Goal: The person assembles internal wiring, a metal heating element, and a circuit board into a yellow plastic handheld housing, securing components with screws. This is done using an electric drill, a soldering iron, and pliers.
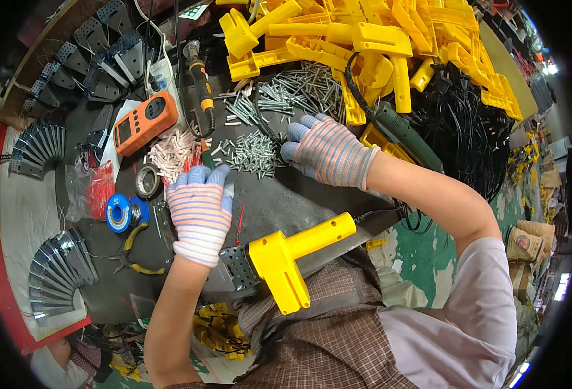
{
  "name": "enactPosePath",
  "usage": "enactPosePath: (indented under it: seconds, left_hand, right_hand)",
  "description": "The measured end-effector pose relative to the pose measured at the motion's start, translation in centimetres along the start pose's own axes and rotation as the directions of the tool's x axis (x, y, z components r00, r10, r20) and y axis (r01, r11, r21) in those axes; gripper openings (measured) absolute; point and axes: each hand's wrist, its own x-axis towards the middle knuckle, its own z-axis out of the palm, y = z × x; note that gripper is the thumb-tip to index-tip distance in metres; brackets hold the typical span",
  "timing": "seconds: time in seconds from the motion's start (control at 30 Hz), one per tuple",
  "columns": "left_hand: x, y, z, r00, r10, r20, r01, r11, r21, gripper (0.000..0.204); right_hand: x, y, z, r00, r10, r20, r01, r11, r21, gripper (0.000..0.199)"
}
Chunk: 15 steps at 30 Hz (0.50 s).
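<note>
My left hand [199, 211], in a striped knit glove, reaches down beside a pile of small pale pink tubular pieces [172, 154]; its fingers look slightly apart, with nothing visible in them. My right hand [332, 152], gloved alike, has curled fingers beside a heap of short silver screws [253, 154]. A thin black cord [265, 123] runs to those fingertips, and whatever they pinch is hidden. Between my forearms, a yellow pistol-shaped plastic housing [279, 262] with a perforated metal plate [237, 267] lies at the bench's near edge. Neither hand touches it.
Yellow housings [380, 39] pile up at the back, near long screws [308, 87]. A green power screwdriver [406, 133] and black cords [461, 129] lie right. Leftward are an orange meter [145, 122], soldering iron [201, 84], solder spool [118, 212], pliers [130, 253] and metal plates [62, 266].
</note>
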Motion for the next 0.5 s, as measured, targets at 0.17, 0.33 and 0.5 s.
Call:
enactPosePath:
  seconds: [0.17, 0.33, 0.5]
  left_hand:
    - [1.0, -1.1, 1.2, 0.992, -0.076, 0.099, 0.066, 0.992, 0.108, 0.016]
    - [0.6, -1.5, 0.8, 0.994, -0.062, 0.090, 0.065, 0.998, -0.025, 0.010]
    - [-0.5, -1.9, -0.2, 0.996, -0.088, -0.013, 0.086, 0.991, -0.106, 0.022]
  right_hand:
    - [0.3, -0.9, -0.1, 0.999, 0.051, 0.005, -0.051, 0.998, -0.033, 0.014]
    - [0.4, -1.6, -0.4, 0.995, 0.047, 0.085, -0.039, 0.994, -0.100, 0.015]
    - [-0.1, -1.7, -2.2, 0.963, 0.253, 0.094, -0.268, 0.864, 0.427, 0.019]
